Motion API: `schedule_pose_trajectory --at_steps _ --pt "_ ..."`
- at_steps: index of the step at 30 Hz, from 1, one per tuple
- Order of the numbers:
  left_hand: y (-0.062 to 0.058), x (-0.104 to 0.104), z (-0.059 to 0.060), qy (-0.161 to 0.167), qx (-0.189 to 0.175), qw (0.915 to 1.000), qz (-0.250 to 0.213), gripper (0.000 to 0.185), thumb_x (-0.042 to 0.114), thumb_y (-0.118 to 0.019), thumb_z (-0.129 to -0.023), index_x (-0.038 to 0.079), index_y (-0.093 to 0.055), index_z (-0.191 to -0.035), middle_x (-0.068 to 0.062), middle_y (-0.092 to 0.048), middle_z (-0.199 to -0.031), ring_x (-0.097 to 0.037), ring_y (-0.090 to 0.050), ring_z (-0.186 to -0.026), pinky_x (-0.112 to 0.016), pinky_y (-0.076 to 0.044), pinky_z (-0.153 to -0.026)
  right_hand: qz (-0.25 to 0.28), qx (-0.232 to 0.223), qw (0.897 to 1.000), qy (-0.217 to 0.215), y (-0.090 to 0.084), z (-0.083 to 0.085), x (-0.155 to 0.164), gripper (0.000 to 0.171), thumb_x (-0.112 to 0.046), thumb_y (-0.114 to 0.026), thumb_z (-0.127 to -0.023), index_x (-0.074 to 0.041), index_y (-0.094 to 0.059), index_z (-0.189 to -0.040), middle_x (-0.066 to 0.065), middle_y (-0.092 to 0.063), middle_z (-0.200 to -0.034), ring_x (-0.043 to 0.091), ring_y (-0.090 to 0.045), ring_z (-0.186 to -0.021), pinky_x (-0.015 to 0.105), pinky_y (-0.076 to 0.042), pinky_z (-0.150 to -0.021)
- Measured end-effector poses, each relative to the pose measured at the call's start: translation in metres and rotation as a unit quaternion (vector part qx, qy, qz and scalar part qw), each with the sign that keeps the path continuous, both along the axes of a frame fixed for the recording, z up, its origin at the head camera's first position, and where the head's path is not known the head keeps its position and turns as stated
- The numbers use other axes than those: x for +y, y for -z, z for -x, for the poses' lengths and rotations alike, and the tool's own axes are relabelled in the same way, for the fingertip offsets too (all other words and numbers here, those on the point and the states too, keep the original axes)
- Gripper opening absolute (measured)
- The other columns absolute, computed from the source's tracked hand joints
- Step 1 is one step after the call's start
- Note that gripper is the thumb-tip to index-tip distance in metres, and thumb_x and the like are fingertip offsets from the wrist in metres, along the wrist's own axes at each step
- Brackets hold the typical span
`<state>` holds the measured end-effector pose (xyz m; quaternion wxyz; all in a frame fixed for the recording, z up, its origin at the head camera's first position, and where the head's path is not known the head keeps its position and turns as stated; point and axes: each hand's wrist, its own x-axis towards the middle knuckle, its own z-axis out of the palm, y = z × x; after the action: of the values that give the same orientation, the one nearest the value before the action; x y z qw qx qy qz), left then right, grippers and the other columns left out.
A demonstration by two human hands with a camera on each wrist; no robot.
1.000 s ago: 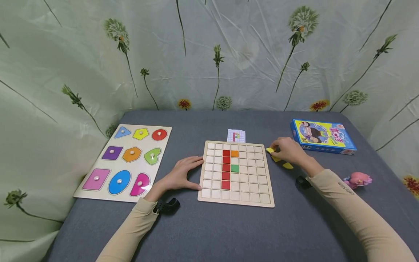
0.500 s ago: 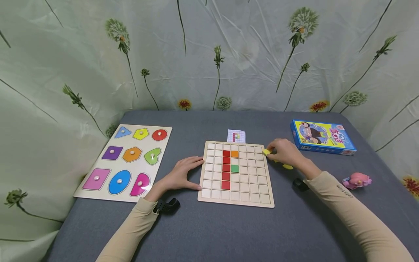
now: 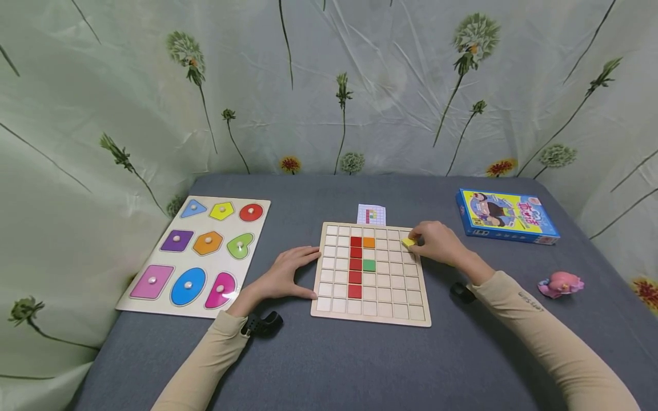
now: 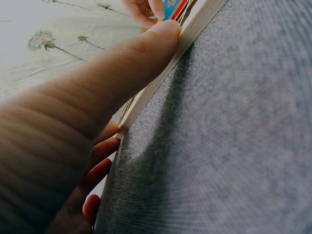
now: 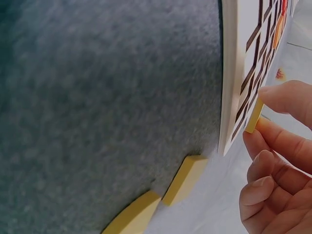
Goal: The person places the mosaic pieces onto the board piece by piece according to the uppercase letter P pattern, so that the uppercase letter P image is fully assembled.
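A wooden grid board (image 3: 393,297) lies at the centre of the table. A column of red tiles (image 3: 354,264) sits in it, with an orange tile (image 3: 368,242) and a green tile (image 3: 369,265) to their right. My right hand (image 3: 438,244) pinches a yellow tile (image 5: 254,117) between thumb and fingers, over the board's upper right part. In the right wrist view, two more yellow tiles (image 5: 185,180) lie beside the board, below that hand. My left hand (image 3: 283,274) rests at the board's left edge, thumb and fingers spread, thumb tip touching the rim.
Behind the board lies a small printed card (image 3: 372,214) with a coloured grid. To the left is a shape puzzle board (image 3: 180,258) filled with knobbed pieces. A blue and yellow box (image 3: 506,216) and a pink toy (image 3: 561,283) are on the right.
My right hand has picked up a yellow tile from the table right of the board and carried it left, over the board's right edge. The left hand has stayed put.
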<state>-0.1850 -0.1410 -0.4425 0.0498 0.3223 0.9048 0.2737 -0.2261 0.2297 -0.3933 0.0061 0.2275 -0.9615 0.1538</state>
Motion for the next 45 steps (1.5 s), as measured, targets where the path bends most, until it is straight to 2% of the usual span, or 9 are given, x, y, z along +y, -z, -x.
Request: schedule_pose_trajectory --at_steps 8,17,26,35,45 --pt "-0.002 0.000 -0.001 0.000 -0.001 1.0000 0.000 0.090 0.040 -0.081 -0.067 0.008 -0.042 -0.141 -0.012 -0.041 -0.148 -0.031 -0.032 -0.139 -0.057 -0.022 -0.109 0.000 0.002 1.000 -0.005 0.000 0.001 -0.013 0.020 -0.016 -0.072 -0.077 -0.001 -0.071 -0.090 0.010 -0.067 -0.082 0.013 -0.050 -0.065 0.027 -0.041 -0.058" --pt "-0.002 0.000 -0.001 0.000 -0.004 1.0000 0.001 0.090 0.041 -0.081 -0.066 0.008 -0.042 -0.141 -0.011 -0.040 -0.148 -0.031 -0.031 -0.140 -0.057 -0.022 -0.110 0.005 -0.001 1.000 0.003 -0.002 0.003 -0.032 0.018 -0.017 -0.072 -0.077 -0.003 -0.071 -0.087 0.009 -0.069 -0.084 0.014 -0.055 -0.067 0.028 -0.044 -0.059" --pt "-0.002 0.000 -0.001 0.001 -0.004 1.0000 -0.004 0.090 0.040 -0.081 -0.066 0.008 -0.043 -0.141 -0.011 -0.040 -0.148 -0.031 -0.031 -0.140 -0.057 -0.022 -0.109 0.004 -0.005 1.000 0.004 0.000 0.005 -0.042 0.020 -0.017 -0.071 -0.078 -0.002 -0.071 -0.091 0.010 -0.067 -0.083 0.014 -0.051 -0.067 0.026 -0.041 -0.058" --pt "-0.003 0.001 -0.001 0.003 -0.004 1.0000 -0.005 0.090 0.041 -0.081 -0.066 0.007 -0.043 -0.141 -0.011 -0.040 -0.148 -0.031 -0.032 -0.139 -0.057 -0.022 -0.109 -0.011 -0.024 1.000 0.008 0.004 0.009 -0.049 0.020 -0.017 -0.071 -0.079 -0.003 -0.072 -0.094 0.010 -0.070 -0.087 0.018 -0.061 -0.076 0.035 -0.051 -0.068" --pt "-0.003 0.000 -0.002 0.000 -0.004 1.0000 -0.007 0.091 0.041 -0.082 -0.066 0.008 -0.043 -0.141 -0.010 -0.040 -0.149 -0.031 -0.031 -0.140 -0.057 -0.022 -0.110 0.010 -0.043 0.999 0.001 0.001 0.007 -0.056 0.018 -0.015 -0.072 -0.081 -0.001 -0.071 -0.092 0.012 -0.068 -0.084 0.019 -0.059 -0.075 0.036 -0.050 -0.071"
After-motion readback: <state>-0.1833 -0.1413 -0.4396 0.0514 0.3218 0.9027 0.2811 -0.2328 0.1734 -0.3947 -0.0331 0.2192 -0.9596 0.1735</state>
